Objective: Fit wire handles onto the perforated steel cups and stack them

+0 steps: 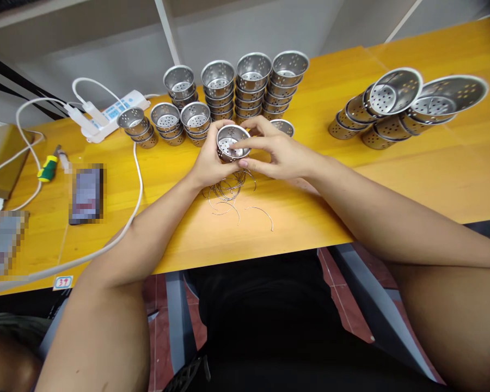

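Note:
My left hand point(210, 160) is wrapped around the side of a small perforated steel cup point(233, 133), tilted so that its holed bottom shows. From the other side my right hand point(275, 149) grips the same cup, its index finger over the opening and its thumb at the near rim. A thin wire may be at the fingertips; I cannot make it out. On the table just below both hands lies a loose heap of curved metal wires point(228, 190), with a single wire point(263, 211) apart to the right. Another cup point(283, 128) stands partly hidden behind my right hand.
Several stacks of perforated cups point(218, 81) stand along the back; more stacks point(392, 103) lean at the right. At left are a power strip point(116, 111), a white cable point(139, 174), a screwdriver point(48, 167) and two blurred phone-like devices point(86, 195). The table point(179, 247) has a near edge.

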Available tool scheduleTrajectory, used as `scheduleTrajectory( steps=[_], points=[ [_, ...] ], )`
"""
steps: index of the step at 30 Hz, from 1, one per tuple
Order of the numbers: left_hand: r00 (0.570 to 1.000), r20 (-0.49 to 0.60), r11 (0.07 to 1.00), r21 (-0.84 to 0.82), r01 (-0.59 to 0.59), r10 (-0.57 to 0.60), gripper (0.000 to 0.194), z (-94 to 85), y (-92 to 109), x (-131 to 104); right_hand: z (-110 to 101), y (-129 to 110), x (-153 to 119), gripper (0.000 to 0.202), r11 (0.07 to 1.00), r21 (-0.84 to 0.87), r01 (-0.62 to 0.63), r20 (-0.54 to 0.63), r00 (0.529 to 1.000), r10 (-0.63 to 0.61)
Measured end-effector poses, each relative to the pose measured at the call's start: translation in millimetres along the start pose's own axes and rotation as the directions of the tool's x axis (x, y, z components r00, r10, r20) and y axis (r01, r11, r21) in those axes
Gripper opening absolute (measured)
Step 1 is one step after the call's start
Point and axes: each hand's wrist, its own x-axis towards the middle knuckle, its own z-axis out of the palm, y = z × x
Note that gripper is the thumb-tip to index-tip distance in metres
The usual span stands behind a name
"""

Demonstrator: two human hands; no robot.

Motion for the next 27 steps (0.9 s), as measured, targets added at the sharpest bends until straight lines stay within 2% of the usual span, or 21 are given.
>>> scheduleTrajectory(
  steps=[9, 11, 14, 17, 21, 24, 26, 27],
  points=[
    [0.998, 0.054, 1.0, -0.003, 0.016, -0.016, 0.139, 2.8, 3, -1, 3, 2, 1, 0.059, 0.999, -0.03, 0.023, -0.011, 1.0, -0.024],
    [0.998, 0.066, 1.0, 0.011, -0.006, 0.005, 0.139, 3.3, 1, -2, 2, 0, 1, 0.068, 0.999, -0.037, 0.008, -0.023, 1.0, -0.009],
    [0.996, 0.079, 0.998, 0.037, -0.048, 0.045, 0.138, 3.7, -1, -3, -2, 2, 2, 0.093, 0.999, -0.053, -0.007, -0.057, 0.998, 0.004],
    [0.994, 0.1, 0.999, 0.04, -0.037, 0.033, 0.137, 3.2, -3, -4, -16, 11, 2, 0.107, 0.994, -0.099, -0.039, -0.125, 0.992, 0.026],
    [0.992, 0.123, 0.999, 0.043, 0.015, -0.02, 0.131, 0.1, -5, -8, -53, 28, -3, 0.102, 0.964, -0.237, -0.122, -0.198, 0.977, 0.075],
    [0.99, 0.14, 0.998, 0.06, 0.026, -0.034, 0.118, -2.7, -7, -10, -83, 28, -8, 0.109, 0.855, -0.425, -0.298, -0.238, 0.948, 0.212],
    [0.988, 0.153, 0.999, 0.051, 0.013, -0.021, 0.112, -3.8, -8, -10, -96, 18, -9, 0.107, 0.71, -0.541, -0.451, -0.272, 0.893, 0.359],
    [0.987, 0.16, 0.999, 0.047, 0.003, -0.011, 0.109, -4.2, -9, -10, -100, 12, -8, 0.102, 0.628, -0.578, -0.521, -0.29, 0.85, 0.439]
  ],
)
